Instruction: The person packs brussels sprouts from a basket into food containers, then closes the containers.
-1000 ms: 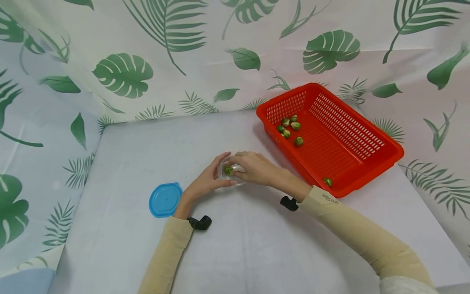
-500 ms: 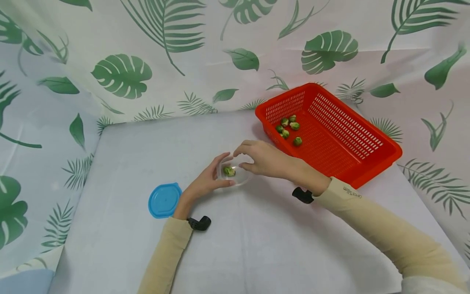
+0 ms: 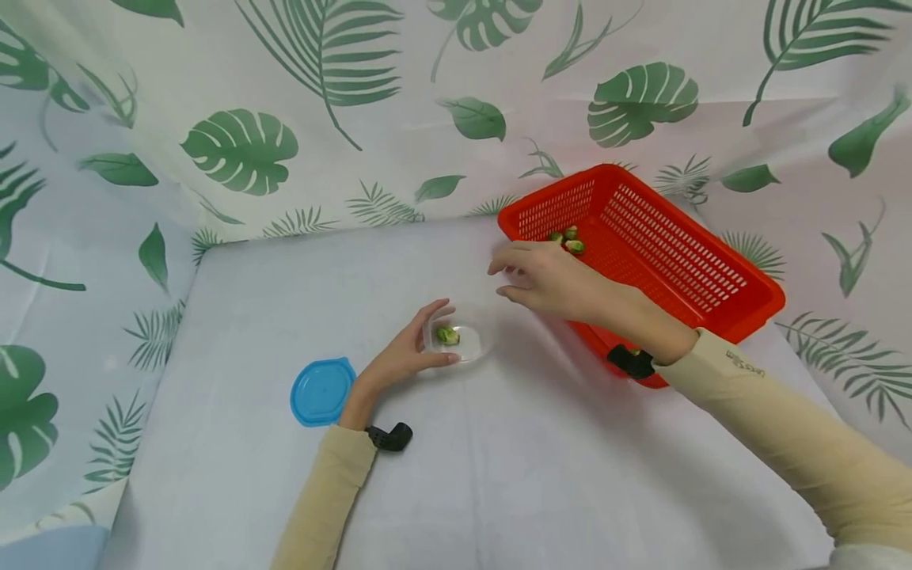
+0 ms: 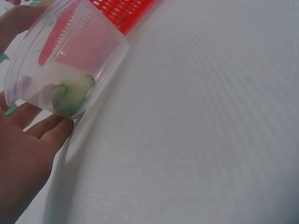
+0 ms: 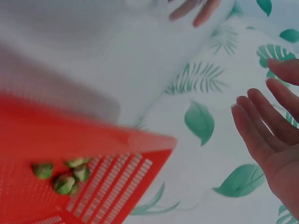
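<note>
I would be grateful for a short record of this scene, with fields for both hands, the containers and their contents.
Left hand: holds a clear plastic container by its side
Container contents: one green Brussels sprout
Right hand: holds nothing, fingers loosely bent
Blue plastic lid: flat on the white tabletop, left of the container in the head view
Red plastic basket: rectangular, slotted walls, toward the tabletop's right side
Basket contents: several green Brussels sprouts; exact count unclear

Two hands point(image 3: 399, 356) point(image 3: 552, 281), one clear container point(image 3: 479, 342) holding one Brussels sprout point(image 3: 447, 336), one blue lid point(image 3: 323, 392), one red basket point(image 3: 673, 237) with at least four more sprouts point(image 5: 63, 184).
</note>
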The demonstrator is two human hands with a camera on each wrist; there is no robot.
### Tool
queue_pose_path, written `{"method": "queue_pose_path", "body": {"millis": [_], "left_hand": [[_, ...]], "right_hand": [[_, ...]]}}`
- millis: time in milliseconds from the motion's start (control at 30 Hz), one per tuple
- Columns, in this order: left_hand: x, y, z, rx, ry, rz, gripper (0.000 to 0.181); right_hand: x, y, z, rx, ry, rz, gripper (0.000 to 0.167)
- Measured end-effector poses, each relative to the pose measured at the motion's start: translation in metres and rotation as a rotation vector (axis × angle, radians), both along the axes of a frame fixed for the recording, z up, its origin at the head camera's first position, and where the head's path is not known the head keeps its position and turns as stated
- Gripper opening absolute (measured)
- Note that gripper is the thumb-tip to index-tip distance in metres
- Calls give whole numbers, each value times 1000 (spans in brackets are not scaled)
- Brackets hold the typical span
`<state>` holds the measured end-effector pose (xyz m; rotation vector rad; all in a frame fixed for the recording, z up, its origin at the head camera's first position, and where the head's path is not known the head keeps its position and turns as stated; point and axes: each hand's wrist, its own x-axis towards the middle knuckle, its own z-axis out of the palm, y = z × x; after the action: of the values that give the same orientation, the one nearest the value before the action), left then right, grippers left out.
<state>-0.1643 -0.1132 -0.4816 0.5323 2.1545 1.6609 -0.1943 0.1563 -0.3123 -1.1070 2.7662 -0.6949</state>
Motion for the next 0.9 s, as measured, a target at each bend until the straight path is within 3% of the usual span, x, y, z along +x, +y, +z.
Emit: {"method": "queue_pose_path", "body": {"millis": [500, 900], "left_hand": [[1, -1, -3, 3, 0, 6, 93], [0, 0, -2, 3, -4, 8, 94]], "right_hand": [[-27, 34, 4, -16, 4, -145, 24], [-54, 58, -15, -38, -5, -193, 21]]}}
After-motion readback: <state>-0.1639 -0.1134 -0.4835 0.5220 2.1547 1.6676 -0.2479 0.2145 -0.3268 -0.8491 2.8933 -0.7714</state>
